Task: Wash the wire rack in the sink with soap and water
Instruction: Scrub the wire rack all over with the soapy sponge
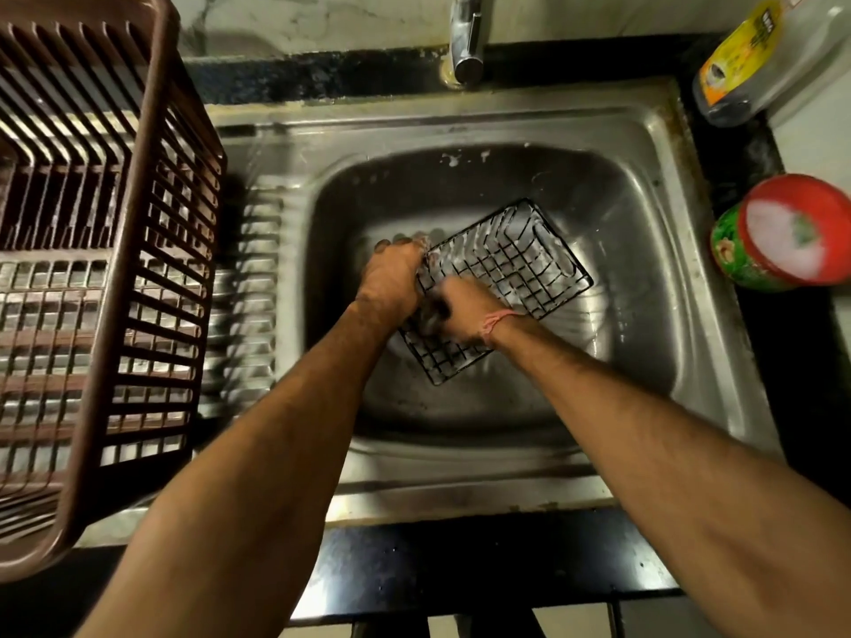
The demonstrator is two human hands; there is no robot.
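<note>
A black wire rack [511, 264], streaked with white soap foam, lies tilted inside the steel sink [644, 186]. My left hand [391, 283] grips the rack's left edge, fingers curled over the wire. My right hand [460, 315], with a pink thread on the wrist, presses on the rack's near part with its fingers curled round a dark, blurred scrubber. The part of the rack under both hands is hidden.
The tap [467, 36] stands at the back of the sink, with no water running. A brown plastic dish basket [106, 269] sits on the drainboard at the left. A red-rimmed soap tub [783, 232] and a yellow-labelled bottle [741, 57] stand at the right.
</note>
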